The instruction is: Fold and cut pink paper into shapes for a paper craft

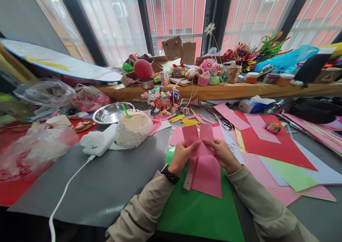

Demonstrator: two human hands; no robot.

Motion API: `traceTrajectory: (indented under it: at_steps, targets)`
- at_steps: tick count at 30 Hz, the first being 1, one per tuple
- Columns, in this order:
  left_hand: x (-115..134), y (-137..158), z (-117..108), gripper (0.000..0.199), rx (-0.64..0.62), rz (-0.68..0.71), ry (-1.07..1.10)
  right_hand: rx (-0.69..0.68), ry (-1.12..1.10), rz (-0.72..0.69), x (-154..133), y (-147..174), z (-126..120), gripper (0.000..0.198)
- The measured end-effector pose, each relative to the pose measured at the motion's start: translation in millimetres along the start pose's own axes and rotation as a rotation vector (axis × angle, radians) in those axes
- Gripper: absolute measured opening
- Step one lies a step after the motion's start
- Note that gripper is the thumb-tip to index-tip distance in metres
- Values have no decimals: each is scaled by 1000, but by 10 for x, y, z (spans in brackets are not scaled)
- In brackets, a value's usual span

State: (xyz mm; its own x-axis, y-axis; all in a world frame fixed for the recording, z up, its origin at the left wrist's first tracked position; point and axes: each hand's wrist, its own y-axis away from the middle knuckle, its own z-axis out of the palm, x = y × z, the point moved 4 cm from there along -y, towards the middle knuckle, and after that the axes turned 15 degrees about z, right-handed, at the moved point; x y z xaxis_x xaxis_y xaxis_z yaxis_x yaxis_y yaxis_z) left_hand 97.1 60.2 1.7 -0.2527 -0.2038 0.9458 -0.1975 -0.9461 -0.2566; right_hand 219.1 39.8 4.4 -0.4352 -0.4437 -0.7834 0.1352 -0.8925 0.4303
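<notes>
A piece of pink paper (200,150) is held up between both hands, split at the top into two upright flaps. My left hand (182,154) pinches its left side, thumb on the near face. On the right side, my right hand (222,151) grips the paper the same way. Below them lies a larger pink sheet (207,178), with a patterned strip that looks like a ruler (190,174) along its left edge. Both rest on a green sheet (197,213). Scissors with pale handles (233,147) lie just right of my right hand, partly covered.
Left stand a coconut in foam netting (133,130), a metal plate (109,113) and a white box with a cable (98,142). Coloured paper, including a red sheet (283,146), spreads to the right. Craft flowers (160,99) sit before the crowded wooden ledge (227,91).
</notes>
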Motion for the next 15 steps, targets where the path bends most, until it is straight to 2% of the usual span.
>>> traceTrajectory:
  at_steps: [7, 11, 15]
  targets:
    - [25, 6, 3, 36, -27, 29, -41, 9, 60, -44, -20, -2, -19, 23]
    - [32, 5, -10, 33, 2, 45, -59, 42, 31, -66, -28, 19, -2, 23]
    - [45, 5, -14, 30, 18, 50, -54, 80, 96, -132, -53, 40, -3, 26]
